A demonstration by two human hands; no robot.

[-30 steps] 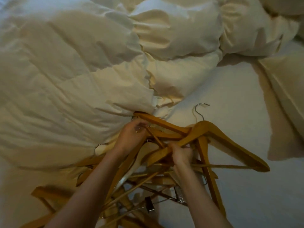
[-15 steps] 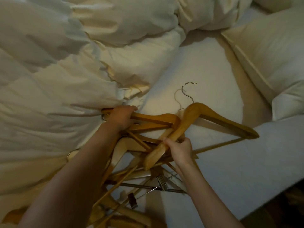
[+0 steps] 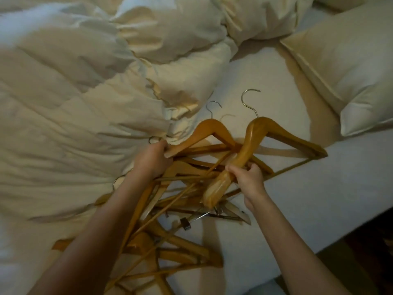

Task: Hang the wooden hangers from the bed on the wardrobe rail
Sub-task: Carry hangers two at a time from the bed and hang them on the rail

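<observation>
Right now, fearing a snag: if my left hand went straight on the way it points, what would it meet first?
Likely the duvet, its crumpled edge just past the left hand, which grips a wooden hanger; depth is unclear.

A pile of wooden hangers (image 3: 251,143) lies on the bed (image 3: 319,199) near its right edge, with the duvet (image 3: 74,103) left of and behind it and a pillow (image 3: 350,71) toward the far right corner.

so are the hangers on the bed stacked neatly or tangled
Tangled: the hangers lie crisscrossed in a heap on the bed, bars overlapping at odd angles, while the left hand and right hand each grip one.
</observation>
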